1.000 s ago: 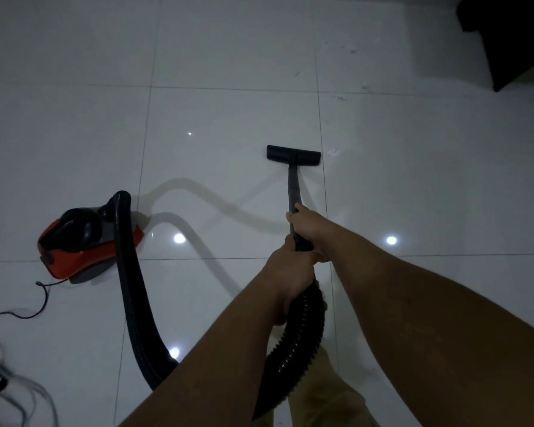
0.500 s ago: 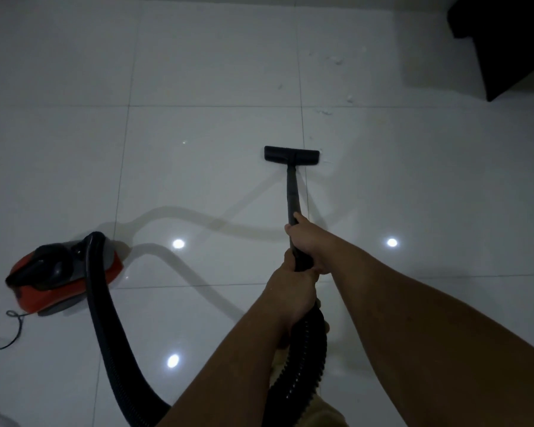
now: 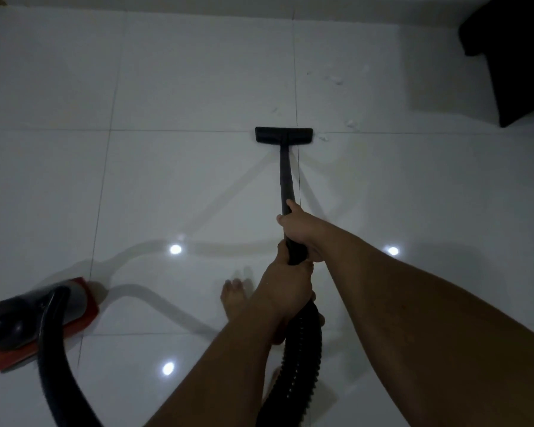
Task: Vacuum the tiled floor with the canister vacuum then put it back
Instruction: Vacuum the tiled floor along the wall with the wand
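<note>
A black vacuum wand point(image 3: 285, 174) runs from my hands to its flat floor nozzle point(image 3: 283, 135), which rests on a grout line of the glossy white tiled floor point(image 3: 182, 87). My right hand point(image 3: 301, 231) grips the wand higher up. Just behind it, my left hand point(image 3: 285, 286) holds the wand where the ribbed black hose point(image 3: 299, 359) begins. The hose loops down out of view and back up to the red and black canister point(image 3: 28, 325) at the lower left. White crumbs point(image 3: 352, 123) lie just right of and beyond the nozzle.
A dark piece of furniture point(image 3: 518, 57) stands at the top right corner. My bare foot point(image 3: 235, 298) is on the tile below my hands. A wall base runs along the top edge. Ceiling lights reflect as bright spots on the tiles.
The nozzle has been pushed forward towards the crumbs. The view has advanced, so the canister has slid to the lower left edge, and my foot has come into sight.
</note>
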